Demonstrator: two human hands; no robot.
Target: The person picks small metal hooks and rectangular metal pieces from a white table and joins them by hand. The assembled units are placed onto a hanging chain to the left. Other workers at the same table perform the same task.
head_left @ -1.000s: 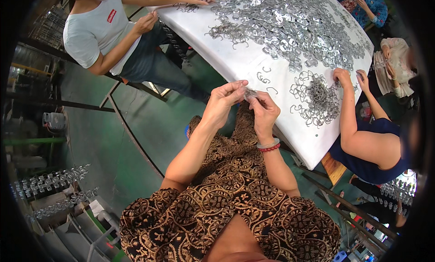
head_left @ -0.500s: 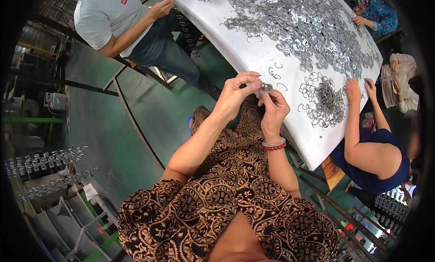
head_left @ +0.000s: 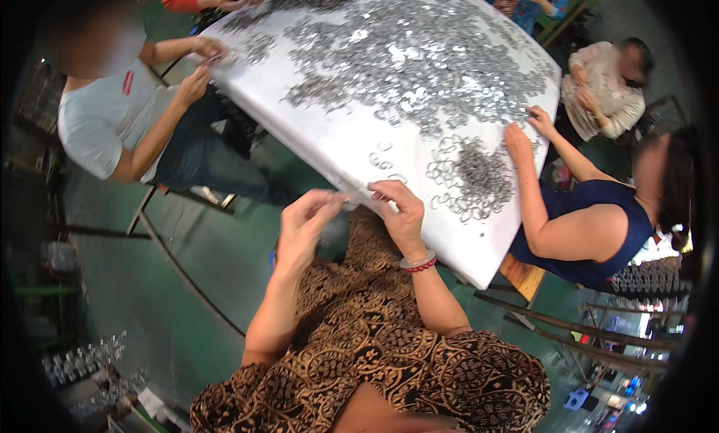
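My left hand (head_left: 305,225) pinches a small shiny metal piece (head_left: 350,203) between thumb and fingertips, above my lap by the table's near edge; its exact shape is blurred. Just to the right, my right hand (head_left: 404,217) has its fingers curved and thumb apart, with nothing visible in them. A few loose wire hooks (head_left: 382,162) lie on the white table (head_left: 449,246) beyond my hands. To their right is a heap of wire hooks (head_left: 479,171). Farther back spreads a wide pile of flat metal buckles (head_left: 419,66).
A person in navy (head_left: 592,227) reaches onto the table at right. At left, a person in a pale T-shirt (head_left: 101,126) handles something small. Others work along the far sides. Metal rails (head_left: 187,272) cross the floor at left; hung metal parts (head_left: 86,358) stand at lower left.
My hands, together on a metal piece before, have drawn apart, and the piece stays with the left. The view has swung, showing more of the table's far side and the people there.
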